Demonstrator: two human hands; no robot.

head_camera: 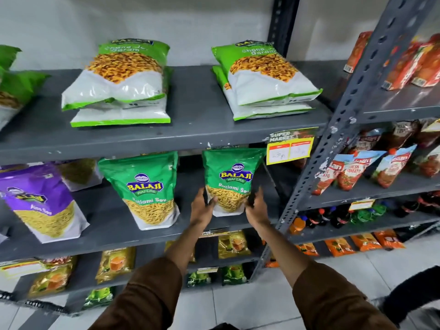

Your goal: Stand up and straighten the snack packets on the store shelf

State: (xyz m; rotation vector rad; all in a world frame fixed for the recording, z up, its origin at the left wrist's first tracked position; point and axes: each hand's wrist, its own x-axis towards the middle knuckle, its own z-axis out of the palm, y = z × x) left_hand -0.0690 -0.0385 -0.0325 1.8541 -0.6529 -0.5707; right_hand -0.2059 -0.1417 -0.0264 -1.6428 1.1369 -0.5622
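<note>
Grey steel shelf unit [195, 129], several tiers, against a pale wall; a second unit [352, 108] joins at an angle on the right.

Top tier: two stacks of Chana Jor Garam packets, green over white, lying flat. Left stack [119, 84] of two or more, right stack [264, 79] likewise, well apart from each other. More green packets [12, 77] cut off at the left edge.

Middle tier: purple Aloo Sev packet [40, 201], upright, leaning left. Beside it a green Ratlami Sev packet [150, 189], upright, leaning slightly right. Further right, a second Ratlami Sev packet [232, 182], dark green top with the Balaji logo, clear window showing yellow sev, white base. It stands upright near the right end of the tier, base on the shelf board.

Left hand [202, 208]: grip closed on the packet's lower left edge, thumb across the front. Right hand [256, 206]: grip closed on the lower right edge. Brown sleeves [147, 298] on both arms.

Yellow price tag [290, 146] hangs from the shelf lip just above and right of the held packet.

Lower tiers: small gold packets [233, 244] and green packets [233, 273].

Right unit: red ketchup pouches [352, 167], bottles [321, 217], orange packets [364, 241].
</note>
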